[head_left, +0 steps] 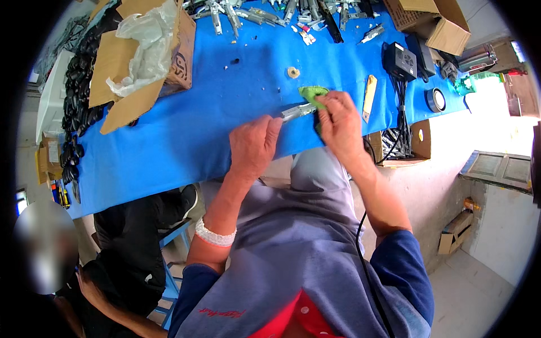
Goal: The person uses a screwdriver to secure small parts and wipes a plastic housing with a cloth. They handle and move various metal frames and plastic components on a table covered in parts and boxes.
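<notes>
My left hand (253, 145) is closed, its thumb and fingers pinching one end of a small, long silvery metal part (297, 111). At the other end of that part, my right hand (341, 125) is closed around a green cloth (311, 92) that touches the metal. Both hands are just above the near edge of the table, covered in blue cloth (225, 101). A white band sits on my left forearm. The fingers of my right hand partly hide the cloth.
Many similar metal parts (259, 16) are heaped at the far edge. An open cardboard box (179, 53) and black pieces (73, 112) lie left. At right are a yellowish strip (369, 97), a black power adapter (400, 61) and a tape roll (435, 100). Another person sits at lower left.
</notes>
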Demonstrator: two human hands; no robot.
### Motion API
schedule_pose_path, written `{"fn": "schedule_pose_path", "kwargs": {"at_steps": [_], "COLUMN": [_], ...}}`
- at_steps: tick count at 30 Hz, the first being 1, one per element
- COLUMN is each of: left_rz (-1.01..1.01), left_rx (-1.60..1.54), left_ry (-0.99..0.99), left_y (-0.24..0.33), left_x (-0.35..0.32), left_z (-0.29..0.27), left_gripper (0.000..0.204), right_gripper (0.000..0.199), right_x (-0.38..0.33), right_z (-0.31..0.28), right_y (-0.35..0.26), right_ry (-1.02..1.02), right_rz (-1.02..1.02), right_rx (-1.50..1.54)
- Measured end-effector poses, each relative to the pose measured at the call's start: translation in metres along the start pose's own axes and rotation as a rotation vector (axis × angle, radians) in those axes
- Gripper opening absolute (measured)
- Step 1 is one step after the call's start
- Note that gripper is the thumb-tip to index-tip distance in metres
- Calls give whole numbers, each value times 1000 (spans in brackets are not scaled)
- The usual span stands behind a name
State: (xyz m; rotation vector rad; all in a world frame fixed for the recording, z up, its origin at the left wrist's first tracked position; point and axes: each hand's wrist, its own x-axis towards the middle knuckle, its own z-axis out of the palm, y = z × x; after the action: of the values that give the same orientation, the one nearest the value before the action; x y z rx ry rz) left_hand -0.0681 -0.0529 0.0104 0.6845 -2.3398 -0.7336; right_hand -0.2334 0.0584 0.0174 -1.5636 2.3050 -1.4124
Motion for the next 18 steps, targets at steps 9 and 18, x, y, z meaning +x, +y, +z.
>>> {"fn": "schedule_pose_path", "kwargs": {"at_steps": [9,18], "left_rz": [-1,-44], "left_rx": [-32,-50], "left_ry": [34,50], "left_y": [5,2], "left_x": [0,-1], "left_z": [-7,-7], "left_gripper": [29,35], "right_gripper": [29,31], "right_x": [3,14], "right_z": [20,1], "right_y": [-47,-38], "right_ry": [-88,-314], "right_rz": [-116,-170], "right_rx": [78,-27]}}
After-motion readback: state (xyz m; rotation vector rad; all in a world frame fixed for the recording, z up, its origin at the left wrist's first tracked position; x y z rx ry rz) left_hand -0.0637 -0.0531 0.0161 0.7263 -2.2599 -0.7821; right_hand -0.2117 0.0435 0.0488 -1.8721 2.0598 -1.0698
